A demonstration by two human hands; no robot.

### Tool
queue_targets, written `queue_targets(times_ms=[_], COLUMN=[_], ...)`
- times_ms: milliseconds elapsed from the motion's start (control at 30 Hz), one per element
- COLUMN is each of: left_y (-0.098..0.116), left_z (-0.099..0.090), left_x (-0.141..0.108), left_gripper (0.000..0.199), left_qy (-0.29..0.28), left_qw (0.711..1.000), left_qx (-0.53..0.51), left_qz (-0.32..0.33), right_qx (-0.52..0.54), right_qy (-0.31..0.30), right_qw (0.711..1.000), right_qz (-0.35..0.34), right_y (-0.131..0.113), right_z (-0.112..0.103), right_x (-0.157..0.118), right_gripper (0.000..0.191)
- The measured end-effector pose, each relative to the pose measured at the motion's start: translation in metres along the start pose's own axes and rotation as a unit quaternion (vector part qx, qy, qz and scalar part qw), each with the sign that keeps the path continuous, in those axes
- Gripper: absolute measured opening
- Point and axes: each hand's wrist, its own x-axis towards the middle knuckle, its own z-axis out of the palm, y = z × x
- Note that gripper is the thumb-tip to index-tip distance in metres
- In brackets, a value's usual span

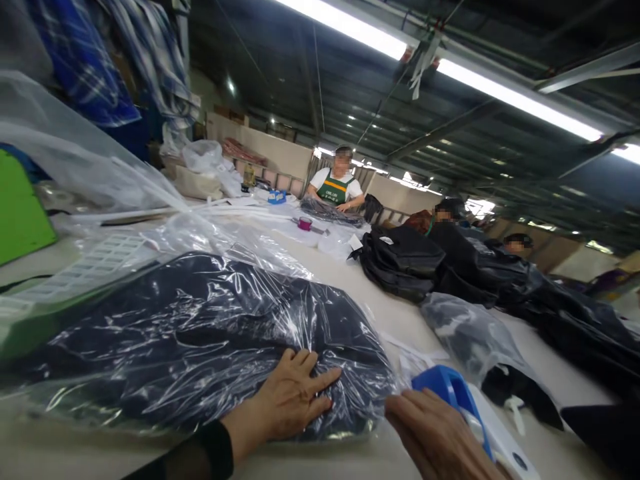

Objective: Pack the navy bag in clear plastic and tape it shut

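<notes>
A large clear plastic bag (210, 340) with a dark fabric item inside lies flat on the table before me. My left hand (290, 397) rests on its near right part, fingers spread, and the film creases out from under the fingertips. My right hand (435, 427) is just off the bag's right corner, fingers curled and pressed together. Whatever they pinch, if anything, is too small or hidden to make out. Directly behind that hand stands a blue tape dispenser (443, 383), partly covered by it; whether the hand touches it I cannot tell.
Black bags (400, 257) are piled along the right side. A clear plastic bag with something dark (470, 333) lies nearer. At left are loose plastic film (100, 160), a white grid strip (95, 267) and a green panel (23, 207). A co-worker (337, 183) stands across the table.
</notes>
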Motion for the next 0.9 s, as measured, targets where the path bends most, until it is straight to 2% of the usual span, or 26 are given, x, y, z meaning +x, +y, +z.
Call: queue_targets(times_ms=[67, 133, 233, 367, 700, 900], left_y=[0.000, 0.001, 0.001, 0.001, 0.002, 0.003], left_z=[0.002, 0.004, 0.005, 0.007, 0.000, 0.001], left_x=[0.000, 0.000, 0.000, 0.000, 0.001, 0.000], left_gripper=[0.047, 0.047, 0.047, 0.049, 0.048, 0.049], left_qy=[0.004, 0.006, 0.008, 0.007, -0.013, -0.017], left_qw=[1.000, 1.000, 1.000, 0.999, 0.998, 0.998], left_qx=[0.000, -0.006, -0.023, -0.042, -0.065, -0.064], left_qz=[-0.003, -0.005, -0.007, -0.007, -0.009, -0.008], right_qx=[-0.066, -0.110, -0.136, -0.134, -0.124, -0.105], right_qy=[-0.065, -0.106, -0.157, -0.191, -0.262, -0.266], right_qw=[0.994, 0.985, 0.974, 0.968, 0.953, 0.958], right_qz=[-0.061, -0.083, -0.094, -0.098, -0.092, -0.018], right_y=[0.004, 0.011, 0.022, 0.030, 0.028, 0.034], right_z=[-0.006, -0.006, -0.002, 0.001, 0.014, 0.022], right_x=[0.035, 0.064, 0.089, 0.103, 0.132, 0.139], right_gripper=[0.025, 0.023, 0.020, 0.020, 0.020, 0.017])
